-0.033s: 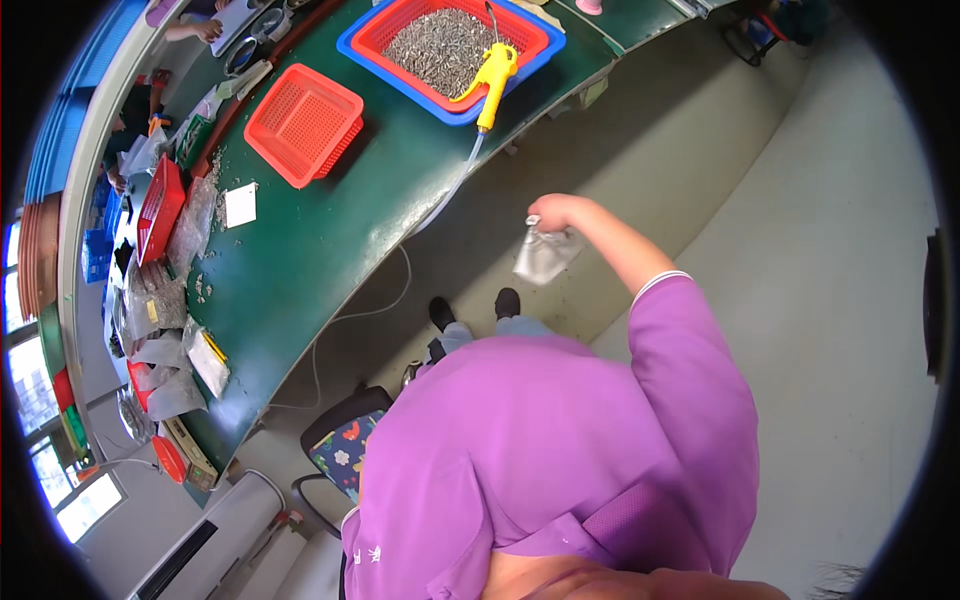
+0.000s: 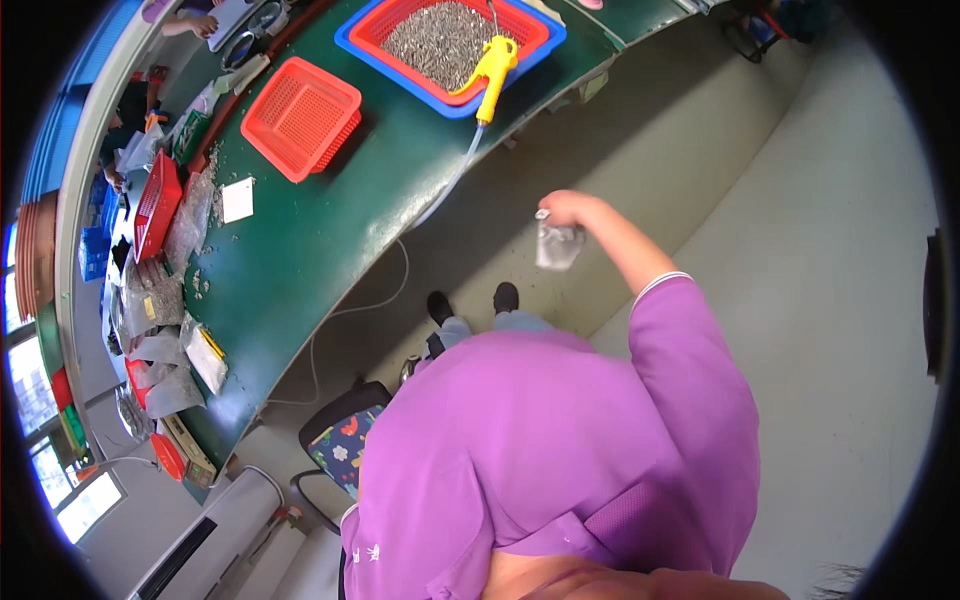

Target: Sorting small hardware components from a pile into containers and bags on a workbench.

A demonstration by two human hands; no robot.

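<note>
My right hand (image 2: 568, 208) is held out over the floor, right of the workbench, its fingers closed on the top of a small clear plastic bag (image 2: 558, 250). The bag hangs down from the fingers and is blurred; I cannot make out whether it holds anything. My left hand does not show. Ahead on the green bench (image 2: 300, 235), a yellow air blow gun (image 2: 492, 75) rests across the rim of a red basket (image 2: 375, 20) full of small metal parts (image 2: 440, 45). That basket sits inside a blue one (image 2: 350, 42).
A red basket (image 2: 300, 120) stands on the bench near a white card (image 2: 238, 200). Plastic bags (image 2: 155, 305) and a narrow red basket (image 2: 158, 210) line the far side. The air hose (image 2: 450, 185) hangs off the edge. A patterned chair (image 2: 345, 445) stands at my left.
My right hand has shifted slightly to the right, and the plastic bag has swung right and hangs straighter.
</note>
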